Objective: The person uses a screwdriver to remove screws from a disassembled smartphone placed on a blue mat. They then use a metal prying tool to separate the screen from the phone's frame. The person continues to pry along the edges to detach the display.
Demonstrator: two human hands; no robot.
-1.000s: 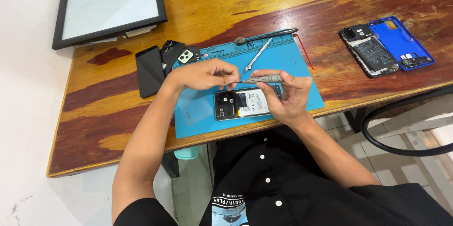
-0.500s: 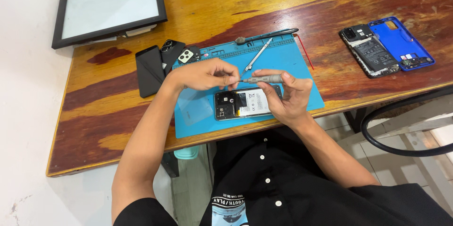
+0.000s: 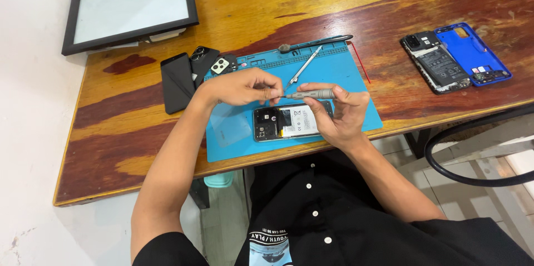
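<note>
Over opened phone [image 3: 289, 122]: screwdriver [image 3: 309, 95] lies left-right, tip left; both hands grip it.

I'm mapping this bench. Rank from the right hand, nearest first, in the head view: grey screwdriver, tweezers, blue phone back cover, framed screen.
1. Grey screwdriver: held in the right hand.
2. Tweezers: just beyond, on the mat.
3. Blue phone back cover: far right.
4. Framed screen: far left corner.

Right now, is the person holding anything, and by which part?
Yes. The right hand grips a grey screwdriver by its handle, lying level above an opened phone. The left hand pinches at its tip end.
</note>
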